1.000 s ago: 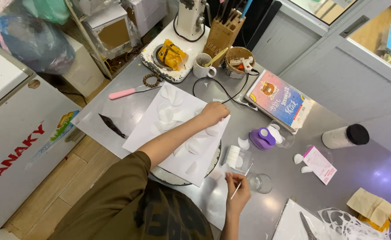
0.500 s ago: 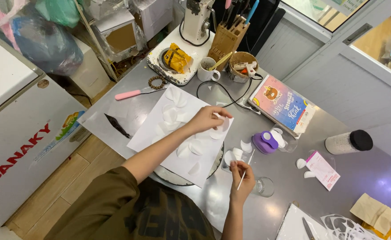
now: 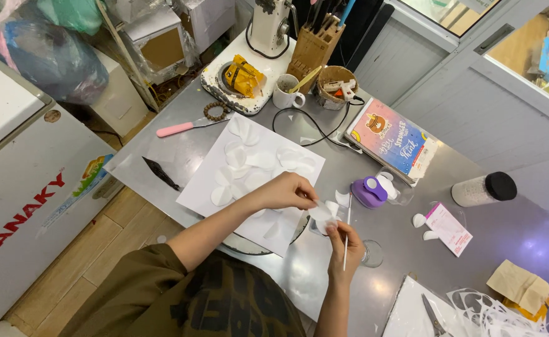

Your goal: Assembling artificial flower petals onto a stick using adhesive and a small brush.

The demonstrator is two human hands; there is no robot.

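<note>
Two hands meet over the grey counter; our left hand reaches across a white sheet of paper, its fingers pinched shut on a small white paper petal; our right hand comes up from below, its fingers closed around a thin white stick that stands nearly upright, while its thumb touches the same petal; the petal sits between both hands, just past the right edge of the sheet and above the counter.

On the sheet lie several more white petals, spread loosely and partly overlapping; a dark round plate edge shows under the sheet's near corner. Just right of the hands we see a purple paper punch, and a small clear glass stands beside our right wrist; further right lie a pink-and-white packet and a jar with a black lid on its side. A colourful book rests behind the punch; a pink-handled knife and a bead bracelet lie beyond the sheet; scissors lie on white paper at the near right.
</note>
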